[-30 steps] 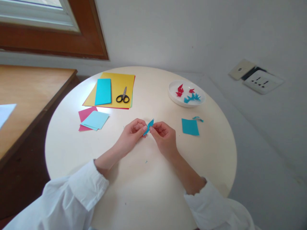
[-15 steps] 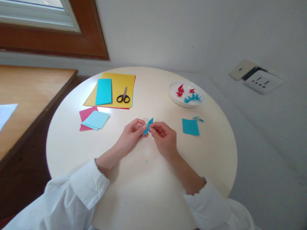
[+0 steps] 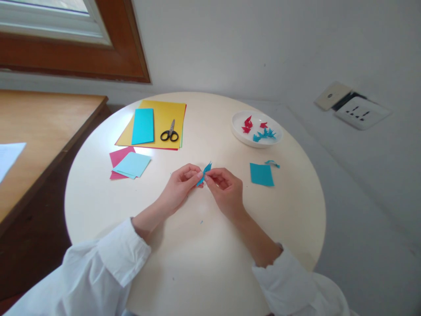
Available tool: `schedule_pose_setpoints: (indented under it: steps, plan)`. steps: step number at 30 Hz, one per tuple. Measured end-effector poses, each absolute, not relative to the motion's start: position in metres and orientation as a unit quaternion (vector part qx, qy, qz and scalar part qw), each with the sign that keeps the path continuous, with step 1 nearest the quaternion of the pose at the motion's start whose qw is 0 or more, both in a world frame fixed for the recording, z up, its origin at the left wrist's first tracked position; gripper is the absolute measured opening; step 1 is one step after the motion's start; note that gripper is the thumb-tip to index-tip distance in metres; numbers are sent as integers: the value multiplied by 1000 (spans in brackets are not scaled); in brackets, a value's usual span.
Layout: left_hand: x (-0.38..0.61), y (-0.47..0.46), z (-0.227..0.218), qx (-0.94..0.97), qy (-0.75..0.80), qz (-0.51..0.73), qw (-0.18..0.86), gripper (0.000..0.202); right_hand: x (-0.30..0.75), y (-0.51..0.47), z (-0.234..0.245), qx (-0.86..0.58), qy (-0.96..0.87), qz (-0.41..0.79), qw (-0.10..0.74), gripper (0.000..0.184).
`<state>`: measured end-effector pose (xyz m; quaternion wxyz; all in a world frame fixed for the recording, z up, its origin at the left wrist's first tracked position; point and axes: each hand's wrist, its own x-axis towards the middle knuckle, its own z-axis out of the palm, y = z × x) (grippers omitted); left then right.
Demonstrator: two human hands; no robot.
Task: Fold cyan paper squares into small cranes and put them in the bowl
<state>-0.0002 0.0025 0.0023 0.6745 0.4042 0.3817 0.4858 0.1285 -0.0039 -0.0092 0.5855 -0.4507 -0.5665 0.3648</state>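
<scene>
A small piece of folded blue paper [image 3: 207, 168] with pointed tips is held between my two hands, above the middle of the round table. My left hand [image 3: 184, 182] pinches its lower left side between thumb and fingers. From the right, my right hand [image 3: 226, 186] grips it with thumb and forefinger, hiding part of the folds. To the right of the hands lie a blue paper square [image 3: 262, 174] and a thin curled blue paper strip [image 3: 272, 163]. A white dish [image 3: 238, 136] behind them holds red folded paper pieces [image 3: 247, 124] and blue folded paper pieces [image 3: 264, 134].
Black-handled scissors [image 3: 169, 134] and a blue paper rectangle [image 3: 142, 126] rest on yellow sheets [image 3: 167, 109] at the back left. Pale blue squares [image 3: 133, 165] overlap pink squares [image 3: 120, 156] nearer me. The round white table [image 3: 197, 267] stands against the wall, beside a wooden table [image 3: 49, 114].
The upper end of the folded blue paper now shows separate points where it looked like a single flap. Both hands stay in nearly the same place.
</scene>
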Motion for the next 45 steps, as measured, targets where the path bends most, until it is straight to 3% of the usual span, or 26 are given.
schedule_pose_setpoints:
  steps: [6, 16, 45]
  plan:
    - [-1, 4, -1, 413, 391, 491, 661, 19, 130, -5, -9, -453, -558, 388, 577, 1]
    - [-1, 5, -4, 438, 407, 512, 616, 18, 130, -4, -8, -464, -525, 423, 574, 15]
    - [-3, 5, -4, 468, 423, 500, 594, 22, 131, -4, -10, -431, -569, 424, 558, 8]
